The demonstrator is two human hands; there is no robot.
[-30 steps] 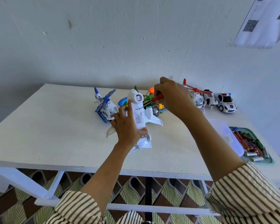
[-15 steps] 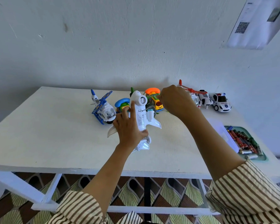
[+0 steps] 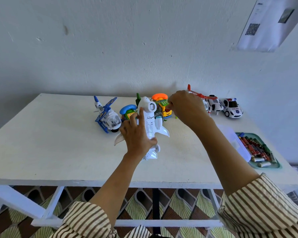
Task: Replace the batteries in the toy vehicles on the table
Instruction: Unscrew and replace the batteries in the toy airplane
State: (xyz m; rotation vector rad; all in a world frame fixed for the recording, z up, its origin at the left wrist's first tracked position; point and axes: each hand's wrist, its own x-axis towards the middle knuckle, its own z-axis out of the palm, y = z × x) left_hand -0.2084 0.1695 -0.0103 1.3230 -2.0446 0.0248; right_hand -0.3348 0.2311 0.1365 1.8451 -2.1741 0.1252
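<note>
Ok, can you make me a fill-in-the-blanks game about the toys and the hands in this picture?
1. The left hand holds a white toy ____ belly-up.
2. The helicopter at the left end of the toy row has ____ rotor blades.
3. The loose batteries lie in a ____ tray near the table's right edge.
4. The toy at the far right of the row is a white ____ car.

Missing words: airplane; blue; green; police
</note>
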